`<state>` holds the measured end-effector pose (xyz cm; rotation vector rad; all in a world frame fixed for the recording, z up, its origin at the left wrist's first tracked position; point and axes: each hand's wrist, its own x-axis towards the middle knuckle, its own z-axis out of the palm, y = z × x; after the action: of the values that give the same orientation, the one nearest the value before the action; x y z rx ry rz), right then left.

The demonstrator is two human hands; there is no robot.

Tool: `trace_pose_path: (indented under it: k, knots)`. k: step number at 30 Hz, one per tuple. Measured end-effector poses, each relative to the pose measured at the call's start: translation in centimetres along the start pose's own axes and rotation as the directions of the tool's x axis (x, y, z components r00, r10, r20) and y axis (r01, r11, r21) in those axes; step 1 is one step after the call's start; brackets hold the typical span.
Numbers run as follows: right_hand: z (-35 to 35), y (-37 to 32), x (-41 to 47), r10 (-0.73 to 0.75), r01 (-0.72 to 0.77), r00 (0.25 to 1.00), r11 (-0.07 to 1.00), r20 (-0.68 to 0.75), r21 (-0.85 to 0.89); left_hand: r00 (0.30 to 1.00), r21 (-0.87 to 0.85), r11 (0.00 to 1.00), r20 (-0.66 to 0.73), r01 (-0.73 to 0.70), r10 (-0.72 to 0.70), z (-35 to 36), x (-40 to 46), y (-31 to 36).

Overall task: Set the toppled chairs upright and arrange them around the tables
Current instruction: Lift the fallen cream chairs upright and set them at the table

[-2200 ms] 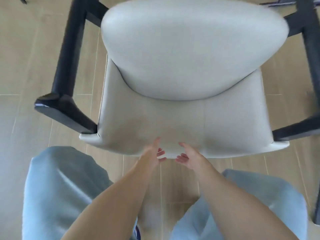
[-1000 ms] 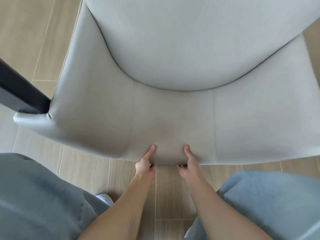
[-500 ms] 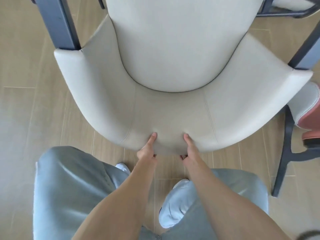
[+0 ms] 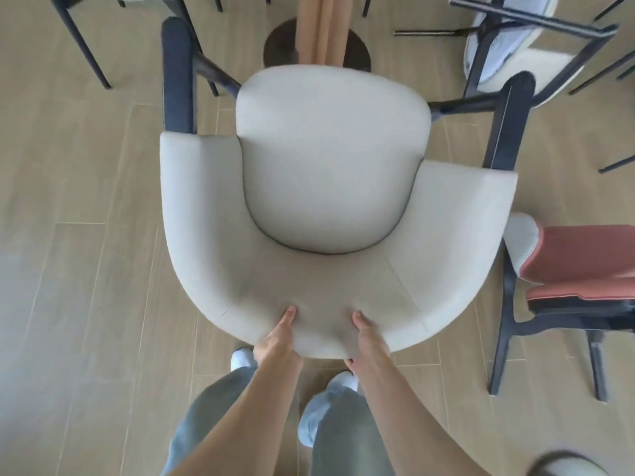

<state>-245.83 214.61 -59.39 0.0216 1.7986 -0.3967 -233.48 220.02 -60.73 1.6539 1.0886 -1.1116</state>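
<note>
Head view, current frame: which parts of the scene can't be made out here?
- Beige armchair: its legs, hidden under its own seat.
- Left hand and right hand: fingers curl behind the backrest rim; only thumbs show.
- Table: only its pedestal shows; the top is cut by the upper edge.
- Red-backed chair: cut by the right edge.
- Toppled chair: partly cropped at the top.

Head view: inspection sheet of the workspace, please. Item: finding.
Surface: wood-look plank floor, bare where visible.
Job's things: cream armchair upright, facing the table pedestal; pink chair at right; toppled chair at upper right, legs in the air.
Clutter: nothing seen.
Grippers: left hand and right hand both grip the armchair's backrest rim.
Cables: nothing seen.
Surroundings: more chair legs at upper left.
</note>
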Motion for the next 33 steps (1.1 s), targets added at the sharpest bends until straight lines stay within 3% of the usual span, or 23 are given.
trace_pose_path:
  k: [7, 11, 14, 22, 26, 30, 33]
  knots:
    - [0.7, -4.8, -3.6, -0.085, 0.084, 0.996, 0.996, -0.035, -0.019, 0.987, 0.092, 0.995, 0.146, 0.047, -0.061, 1.5, -5.3, 4.1]
    - [2.6, -8.5, -4.9, -0.096, 0.097, 0.995, 0.986, 0.01, -0.137, 0.975, 0.246, 0.969, 0.216, -0.009, -0.045, 3.7, -7.2, 7.8]
    - [4.6, -11.2, -5.7, -0.119, 0.121, 0.993, 0.985, 0.025, -0.123, 0.966, 0.304, 0.951, 0.256, -0.057, -0.024, 6.1, -7.8, 9.9]
    - [11.8, -18.0, -7.0, -0.26, 0.258, 0.96, 0.965, -0.099, -0.039, 0.967, 0.158, 0.977, 0.233, -0.14, 0.101, 13.5, -9.5, 15.8]
    - [15.4, -21.9, -6.8, -0.293, 0.276, 0.939, 0.954, -0.178, -0.114, 0.957, 0.26, 0.947, 0.263, -0.19, 0.12, 17.9, -10.3, 19.2]
    - [18.6, -25.4, -5.7, -0.332, 0.285, 0.906, 0.937, -0.262, -0.201, 0.864, 0.409, 0.831, 0.479, -0.378, 0.157, 20.8, -11.0, 21.8]
    - [19.7, -27.3, -5.3, -0.344, 0.27, 0.904, 0.92, -0.255, -0.284, 0.881, 0.516, 0.754, 0.439, -0.406, 0.174, 22.1, -11.9, 23.1]
